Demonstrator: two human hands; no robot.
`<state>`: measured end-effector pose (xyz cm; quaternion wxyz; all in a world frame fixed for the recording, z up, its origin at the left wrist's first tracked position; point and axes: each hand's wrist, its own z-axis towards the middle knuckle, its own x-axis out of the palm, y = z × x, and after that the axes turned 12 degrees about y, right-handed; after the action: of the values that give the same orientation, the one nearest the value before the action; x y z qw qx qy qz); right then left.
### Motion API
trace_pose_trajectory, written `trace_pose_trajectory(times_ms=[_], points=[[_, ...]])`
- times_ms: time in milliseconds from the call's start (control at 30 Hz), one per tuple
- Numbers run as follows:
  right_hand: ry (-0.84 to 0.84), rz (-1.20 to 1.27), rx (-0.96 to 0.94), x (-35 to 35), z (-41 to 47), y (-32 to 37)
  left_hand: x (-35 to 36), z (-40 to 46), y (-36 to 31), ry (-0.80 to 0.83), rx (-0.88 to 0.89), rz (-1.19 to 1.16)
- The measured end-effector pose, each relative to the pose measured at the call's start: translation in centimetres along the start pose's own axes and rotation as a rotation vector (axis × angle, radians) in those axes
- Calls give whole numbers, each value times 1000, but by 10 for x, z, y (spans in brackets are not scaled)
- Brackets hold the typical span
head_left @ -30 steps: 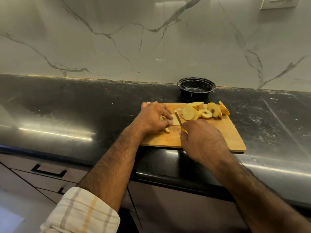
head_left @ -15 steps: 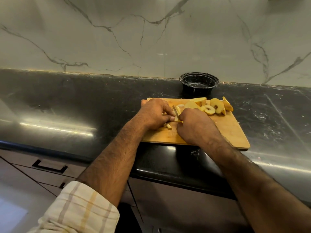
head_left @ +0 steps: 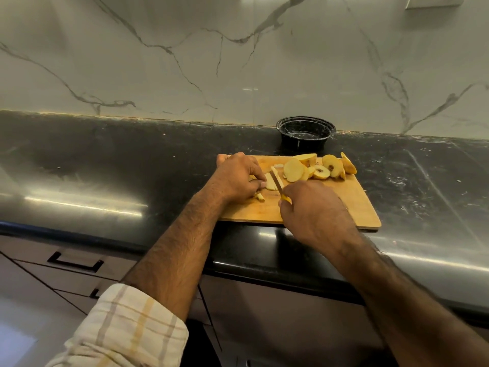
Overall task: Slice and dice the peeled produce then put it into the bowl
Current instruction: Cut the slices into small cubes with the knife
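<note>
I see the pale slice (head_left: 270, 183) lying on the wooden cutting board (head_left: 344, 205), near its left end. My left hand (head_left: 235, 178) pins it, fingers curled down onto it. My right hand (head_left: 312, 210) is clenched round the yellow handle of a knife (head_left: 277, 185), the blade resting across the slice. One cut strip (head_left: 260, 197) lies just near of it. More slices (head_left: 315, 168) sit heaped at the board's far right. The black bowl (head_left: 305, 133) stands beyond on the dark worktop (head_left: 105, 165). No readable writing anywhere.
</note>
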<state>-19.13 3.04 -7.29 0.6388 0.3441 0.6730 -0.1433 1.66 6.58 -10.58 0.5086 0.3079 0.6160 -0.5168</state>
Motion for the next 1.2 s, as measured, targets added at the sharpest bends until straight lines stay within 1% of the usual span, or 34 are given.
trace_pose_trajectory(times_ms=[167, 267, 367, 500, 667, 733, 800, 933, 1033, 1200], points=[[26, -21, 20, 7, 22, 8, 1, 3, 1, 24, 2, -22], [46, 0, 51, 2, 38, 13, 1, 4, 2, 33, 4, -30], [39, 20, 42, -3, 48, 16, 2, 5, 1, 27, 2, -19], [65, 9, 53, -4, 38, 12, 2, 6, 0, 25, -23, 19], [102, -9, 35, 0, 1, 7, 1, 5, -3, 38, -61, 61], [128, -5, 38, -3, -10, 4, 1, 4, -2, 33, -61, 31], [117, -2, 35, -7, -16, 3, 1, 2, 2, 32, -50, -29], [54, 2, 39, -9, -8, 11, 2, 0, 6, -27, -22, -49], [58, -21, 37, -1, 4, 18, 4, 1, 8, -26, -33, -26], [96, -22, 61, -1, 32, 24, 5, 4, 11, -18, -36, -54]])
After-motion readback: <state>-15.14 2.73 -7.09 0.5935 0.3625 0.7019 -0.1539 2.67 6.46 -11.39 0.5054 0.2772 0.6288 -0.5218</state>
